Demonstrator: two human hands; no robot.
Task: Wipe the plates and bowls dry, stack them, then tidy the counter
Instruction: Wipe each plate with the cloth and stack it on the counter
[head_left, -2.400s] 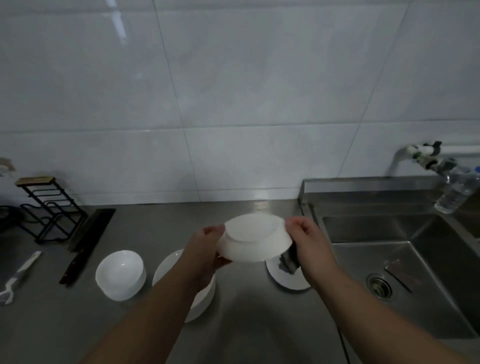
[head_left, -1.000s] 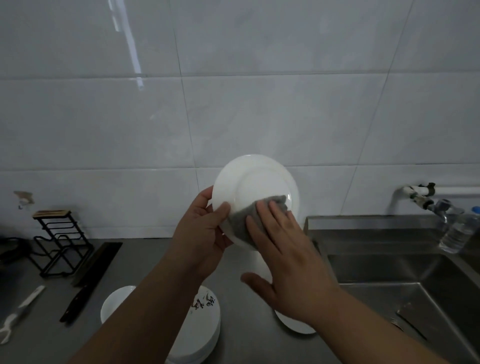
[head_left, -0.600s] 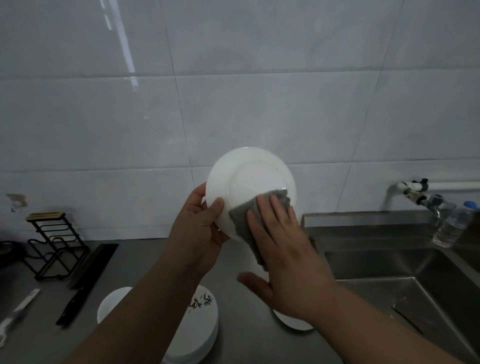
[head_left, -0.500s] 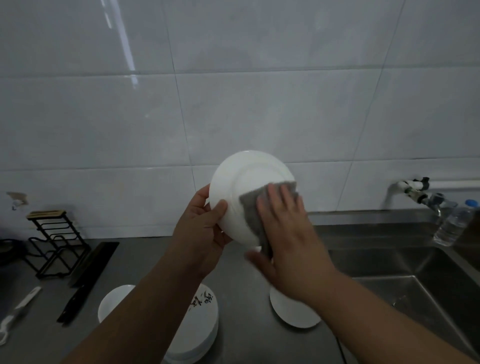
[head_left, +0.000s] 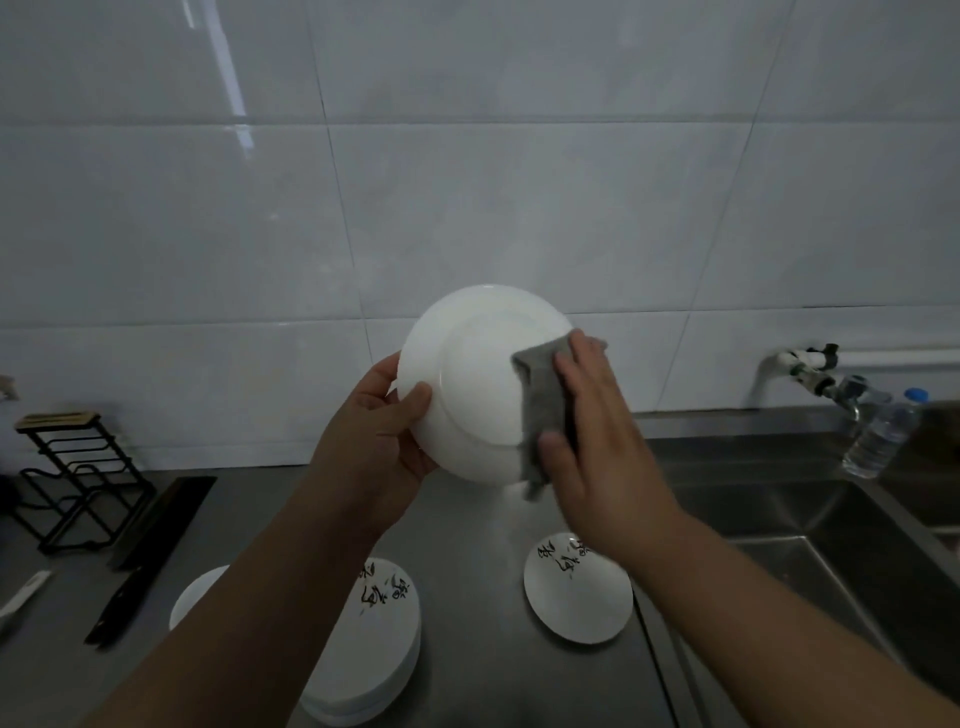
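Head view: left hand (head_left: 374, 441) fingers (head_left: 387, 370) curl round the white plate (head_left: 467, 389) at its 9 o'clock rim. Right hand (head_left: 597, 441) fingers lie straight, pressing a grey cloth (head_left: 545, 400) on its 3 o'clock side. The plate hangs tilted above the desk (head_left: 483, 525). At 6 o'clock a plate stack (head_left: 374, 649) and a lone plate (head_left: 576, 603) bear black brush characters, illegible. The sink (head_left: 831, 545) edge lies at 4 o'clock.

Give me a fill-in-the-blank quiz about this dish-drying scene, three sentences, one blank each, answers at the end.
1. The left hand grips the white plate by its ____ edge.
2. The right hand presses a ____ cloth against that plate.
3. On the counter, the lone plate lies between the plate stack and the ____.
Missing words: left; grey; sink.
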